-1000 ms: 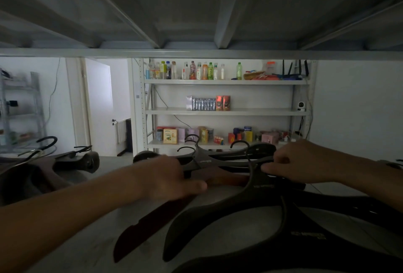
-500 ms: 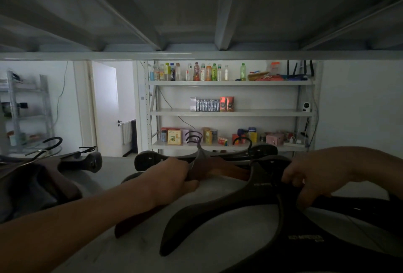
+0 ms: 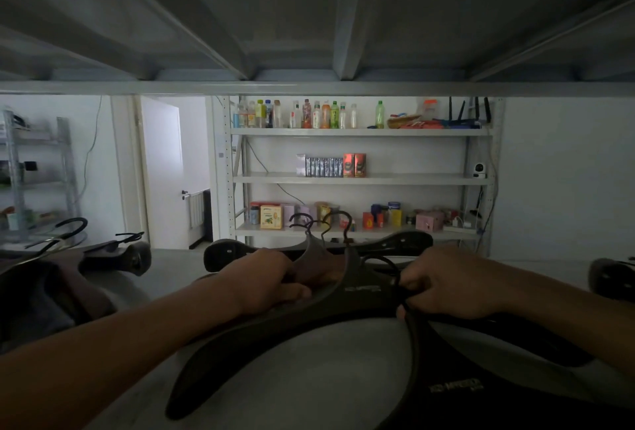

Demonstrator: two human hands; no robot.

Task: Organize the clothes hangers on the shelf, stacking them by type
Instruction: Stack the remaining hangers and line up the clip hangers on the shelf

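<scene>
Item: grey shelf board (image 3: 309, 371), dim, under a ribbed metal deck (image 3: 292, 17). On it we count a stack of dark wide-shouldered hangers (image 3: 364, 292) at centre, hooks (image 3: 319, 223) upright at the far edge; a second group of hangers (image 3: 113, 254) far left, well apart; another dark hanger (image 3: 457, 392) nearest us at lower right. Our left hand (image 3: 271, 282) curls its fingers over the stack's left shoulder; our right hand (image 3: 446, 283) closes on its right side, fingers pressed together. Beyond: white walls, an open door (image 3: 161, 172), and a white rack (image 3: 360, 178) holding bottles (image 3: 305, 115) and boxes (image 3: 330, 165).
</scene>
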